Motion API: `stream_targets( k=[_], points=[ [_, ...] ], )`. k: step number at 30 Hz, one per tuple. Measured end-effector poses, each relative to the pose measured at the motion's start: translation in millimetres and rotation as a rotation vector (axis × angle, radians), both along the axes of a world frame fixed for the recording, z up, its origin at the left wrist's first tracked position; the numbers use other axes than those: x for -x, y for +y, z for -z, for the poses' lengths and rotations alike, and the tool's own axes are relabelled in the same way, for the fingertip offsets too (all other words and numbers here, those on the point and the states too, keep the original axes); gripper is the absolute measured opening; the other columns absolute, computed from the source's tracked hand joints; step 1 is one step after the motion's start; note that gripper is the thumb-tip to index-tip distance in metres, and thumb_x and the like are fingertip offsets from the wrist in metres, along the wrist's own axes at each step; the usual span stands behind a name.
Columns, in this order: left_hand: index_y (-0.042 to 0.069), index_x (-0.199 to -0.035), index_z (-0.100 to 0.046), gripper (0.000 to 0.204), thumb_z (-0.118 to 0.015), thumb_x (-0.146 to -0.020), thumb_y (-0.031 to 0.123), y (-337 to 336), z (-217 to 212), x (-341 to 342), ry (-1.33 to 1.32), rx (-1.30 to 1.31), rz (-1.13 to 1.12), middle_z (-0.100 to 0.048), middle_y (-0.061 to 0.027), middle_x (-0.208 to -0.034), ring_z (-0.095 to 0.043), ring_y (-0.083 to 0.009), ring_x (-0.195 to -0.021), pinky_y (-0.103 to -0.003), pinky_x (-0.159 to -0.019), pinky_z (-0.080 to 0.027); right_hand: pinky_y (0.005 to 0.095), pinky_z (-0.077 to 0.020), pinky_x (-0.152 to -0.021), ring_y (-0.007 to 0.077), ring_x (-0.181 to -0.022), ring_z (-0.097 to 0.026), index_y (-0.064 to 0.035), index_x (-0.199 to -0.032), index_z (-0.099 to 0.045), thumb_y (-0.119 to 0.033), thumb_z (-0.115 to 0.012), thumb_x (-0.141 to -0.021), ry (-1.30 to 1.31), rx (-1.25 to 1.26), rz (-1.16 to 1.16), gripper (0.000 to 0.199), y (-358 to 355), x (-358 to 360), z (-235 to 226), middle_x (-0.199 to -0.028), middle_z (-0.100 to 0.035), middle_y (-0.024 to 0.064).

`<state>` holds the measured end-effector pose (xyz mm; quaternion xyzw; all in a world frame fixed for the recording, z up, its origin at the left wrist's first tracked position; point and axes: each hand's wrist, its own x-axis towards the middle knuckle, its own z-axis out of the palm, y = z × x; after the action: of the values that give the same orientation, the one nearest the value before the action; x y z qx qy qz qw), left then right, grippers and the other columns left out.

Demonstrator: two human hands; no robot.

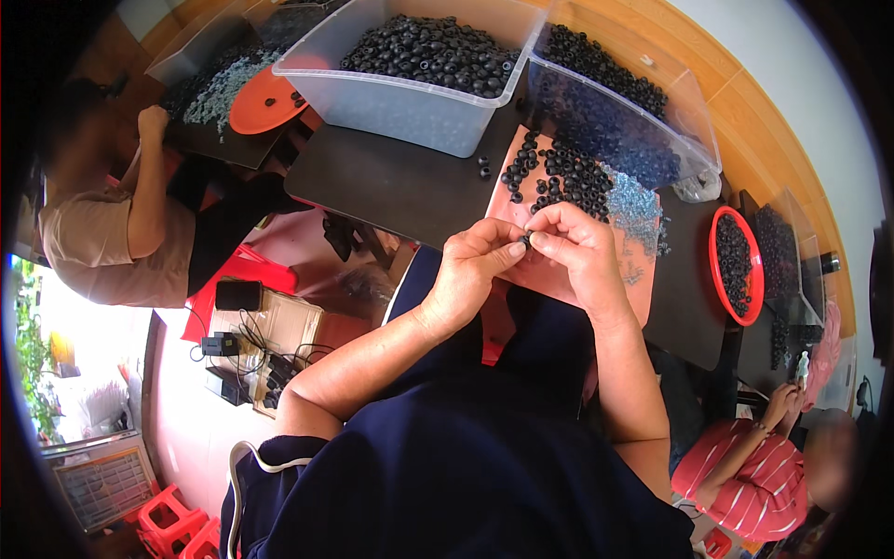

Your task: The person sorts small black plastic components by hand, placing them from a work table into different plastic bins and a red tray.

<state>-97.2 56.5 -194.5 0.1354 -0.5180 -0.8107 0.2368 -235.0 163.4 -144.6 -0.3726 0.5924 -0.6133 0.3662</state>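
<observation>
There it is, dead centre: 1 small black rounded bead-like piece (pixel 527 238), pinched in mid-air in front of the left part of the board from my view. The left hand (pixel 470 270) has thumb and forefinger closed on it, and I read the same pinch in the right hand (pixel 582 256), fingertips nearly meeting. Fingers hide most of the piece, so I can't tell whether a 2nd part is in there. A grip from 2 sides, I'd judge, steadies something this tiny.

Just beyond, on the flat pink rectangular board (pixel 641 306), lie 2 heaps: a spread of glossy black beads (pixel 573 182), dozens, too crowded for me to count, and a scatter of small pale-blue clear bits (pixel 633 205), also past counting. Close to the fingers, presumably for a short reach.

Outward now! On the dark flat tabletop (pixel 372 177) I count 2 stray black beads (pixel 484 168), with 2 clear plastic tubs behind, the left tub (pixel 400 112) and right tub (pixel 596 102), loaded black, likely as bulk stock. 1 red round tray (pixel 716 270) of beads sits right; 1 orange round tray (pixel 251 102) left, near 1 seated co-worker in a tan shirt (pixel 116 247).
</observation>
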Motion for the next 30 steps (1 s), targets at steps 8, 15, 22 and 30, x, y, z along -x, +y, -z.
stream_targets(
  k=[8, 15, 22, 30],
  points=[
    [-0.005, -0.108, -0.063, 0.014, -0.061, -0.098, 0.005, 0, -8, -2, -0.012, -0.075, 0.036, -0.068, -0.0095, -0.091, -0.066, -0.0166, -0.08, -0.03, -0.071, -0.057, 0.0248, -0.0492, -0.077, 0.0084, -0.085, -0.059, 0.0002, -0.095, -0.062, 0.0, -0.063, -0.091, 0.08, -0.041, -0.038, 0.004, 5, 6, 2, -0.089, -0.065, 0.0012],
    [-0.006, -0.104, -0.064, 0.014, -0.062, -0.097, 0.006, -1, -9, -3, -0.034, -0.068, 0.035, -0.069, -0.0113, -0.091, -0.066, -0.017, -0.075, -0.029, -0.067, -0.056, 0.0262, -0.0485, -0.073, 0.01, -0.081, -0.06, 0.0005, -0.093, -0.062, -0.002, -0.063, -0.091, 0.159, -0.075, 0.002, 0.003, 5, -1, -1, -0.086, -0.066, 0.0028],
    [-0.006, -0.1, -0.063, 0.012, -0.063, -0.096, 0.005, 0, -13, -2, -0.044, -0.079, 0.036, -0.067, -0.0082, -0.086, -0.064, -0.0133, -0.072, -0.026, -0.06, -0.054, 0.0275, -0.0493, -0.07, 0.0148, -0.079, -0.064, 0.0025, -0.095, -0.064, 0.003, -0.064, -0.089, 0.738, 0.023, 0.048, 0.005, 9, -9, -10, -0.087, -0.066, 0.0073],
    [-0.007, -0.1, -0.063, 0.013, -0.064, -0.095, 0.005, -3, -14, -1, -0.088, -0.077, 0.033, -0.067, -0.0088, -0.086, -0.064, -0.0133, -0.068, -0.026, -0.057, -0.055, 0.0424, -0.0484, -0.063, 0.0331, -0.073, -0.062, -0.0016, -0.093, -0.06, 0.004, -0.062, -0.081, 1.019, 0.071, 0.111, 0.013, 4, -16, -6, -0.08, -0.058, 0.0132]
  ],
)
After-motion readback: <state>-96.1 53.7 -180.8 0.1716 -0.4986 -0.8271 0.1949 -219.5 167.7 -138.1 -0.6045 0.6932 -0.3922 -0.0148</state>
